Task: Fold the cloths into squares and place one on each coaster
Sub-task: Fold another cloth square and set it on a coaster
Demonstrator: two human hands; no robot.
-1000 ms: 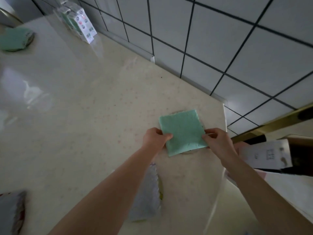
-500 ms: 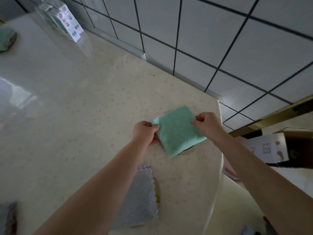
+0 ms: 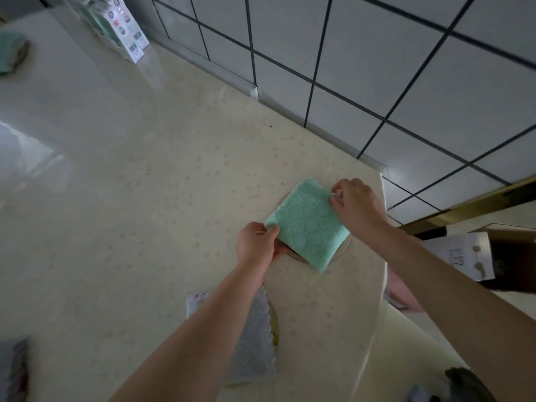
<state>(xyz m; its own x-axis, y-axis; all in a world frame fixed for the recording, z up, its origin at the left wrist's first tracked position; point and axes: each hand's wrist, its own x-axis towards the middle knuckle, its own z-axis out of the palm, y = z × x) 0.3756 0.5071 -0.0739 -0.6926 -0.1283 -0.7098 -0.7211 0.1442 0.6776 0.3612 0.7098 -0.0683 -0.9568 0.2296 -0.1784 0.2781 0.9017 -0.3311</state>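
Observation:
A mint green cloth (image 3: 307, 224), folded into a square, lies turned like a diamond over a round coaster (image 3: 342, 248) whose rim shows below it. My left hand (image 3: 256, 245) pinches the cloth's left corner. My right hand (image 3: 358, 206) pinches its upper right corner. A grey folded cloth (image 3: 255, 340) lies on another coaster (image 3: 275, 329) under my left forearm. Another green cloth (image 3: 11, 55) sits at the far left on the counter (image 3: 130, 198).
A packet of cloths (image 3: 121, 27) leans against the tiled wall (image 3: 362, 68). A further grey cloth (image 3: 13, 369) lies at the bottom left edge. The counter ends just right of the coaster, with boxes (image 3: 461, 253) beyond it.
Both hands have rotated the green cloth clockwise on the coaster. My right hand has moved up to its upper corner and my left hand has shifted to its left corner.

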